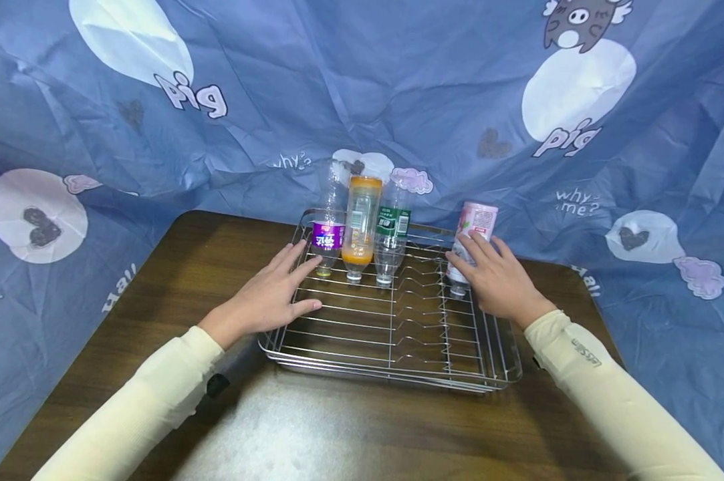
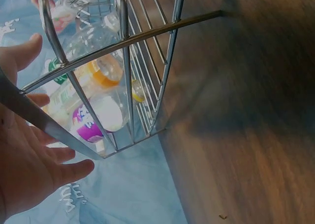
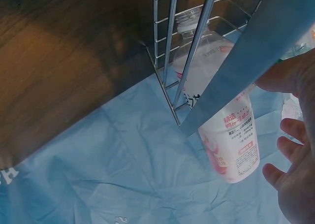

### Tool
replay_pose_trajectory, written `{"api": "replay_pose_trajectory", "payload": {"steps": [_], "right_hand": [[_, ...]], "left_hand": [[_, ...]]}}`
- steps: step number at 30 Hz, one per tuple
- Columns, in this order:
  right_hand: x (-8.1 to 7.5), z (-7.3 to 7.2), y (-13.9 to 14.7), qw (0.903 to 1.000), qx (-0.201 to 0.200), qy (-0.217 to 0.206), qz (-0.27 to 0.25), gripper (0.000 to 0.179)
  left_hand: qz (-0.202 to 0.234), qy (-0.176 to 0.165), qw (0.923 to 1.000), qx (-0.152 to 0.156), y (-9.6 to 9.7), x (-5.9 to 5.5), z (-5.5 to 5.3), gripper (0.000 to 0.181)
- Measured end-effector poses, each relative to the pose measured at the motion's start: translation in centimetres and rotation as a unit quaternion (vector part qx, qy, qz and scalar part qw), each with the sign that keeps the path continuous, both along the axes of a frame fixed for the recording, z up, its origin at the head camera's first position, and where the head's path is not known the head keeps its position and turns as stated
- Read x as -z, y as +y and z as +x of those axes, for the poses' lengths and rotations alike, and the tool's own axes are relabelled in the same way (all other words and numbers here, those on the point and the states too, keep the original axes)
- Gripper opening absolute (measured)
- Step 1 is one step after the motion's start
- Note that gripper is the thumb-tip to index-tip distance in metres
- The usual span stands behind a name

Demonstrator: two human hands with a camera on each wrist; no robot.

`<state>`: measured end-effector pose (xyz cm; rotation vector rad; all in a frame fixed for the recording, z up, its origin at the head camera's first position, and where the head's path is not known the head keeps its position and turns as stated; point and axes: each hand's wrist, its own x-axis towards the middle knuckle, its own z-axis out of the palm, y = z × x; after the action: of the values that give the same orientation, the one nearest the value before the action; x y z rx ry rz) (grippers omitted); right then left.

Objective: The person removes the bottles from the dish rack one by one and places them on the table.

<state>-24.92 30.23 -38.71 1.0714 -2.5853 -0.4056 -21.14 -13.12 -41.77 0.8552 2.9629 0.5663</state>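
A wire rack (image 1: 337, 327) stands on the table and holds several upside-down bottles at its back. On its left are a clear bottle with a purple label (image 1: 328, 235), one with an orange base and band (image 1: 357, 230) and one with a green label (image 1: 393, 224). At the back right, a pink-and-white bottle (image 1: 477, 219) leans with its neck down. My left hand (image 1: 271, 290) is spread over the rack's left side, holding nothing, nearest the purple-labelled bottle. Beside the pink-and-white bottle (image 3: 231, 130), my right hand (image 3: 295, 150) has loosely bent fingers; the right wrist view shows a gap between them and the bottle.
The brown wooden table (image 1: 313, 427) extends in front of the rack and to both sides. A blue patterned cloth (image 1: 337, 80) hangs behind the table. In both wrist views, the rack's metal side bars cross in front of the bottles.
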Motion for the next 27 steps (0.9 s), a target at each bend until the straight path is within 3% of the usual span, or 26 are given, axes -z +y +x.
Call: {"api": "replay_pose_trajectory", "payload": {"steps": [16, 27], "right_hand": [[0.2, -0.1, -0.1, 1.0, 0.0, -0.004, -0.005, 0.082], [0.2, -0.1, -0.2, 1.0, 0.0, -0.008, -0.002, 0.085]], "left_hand": [[0.097, -0.045, 0.9937, -0.033, -0.7, 0.7, -0.4, 0.085], [0.128, -0.074, 0.9879, -0.047, -0.9, 1.1, -0.6, 0.091]]}}
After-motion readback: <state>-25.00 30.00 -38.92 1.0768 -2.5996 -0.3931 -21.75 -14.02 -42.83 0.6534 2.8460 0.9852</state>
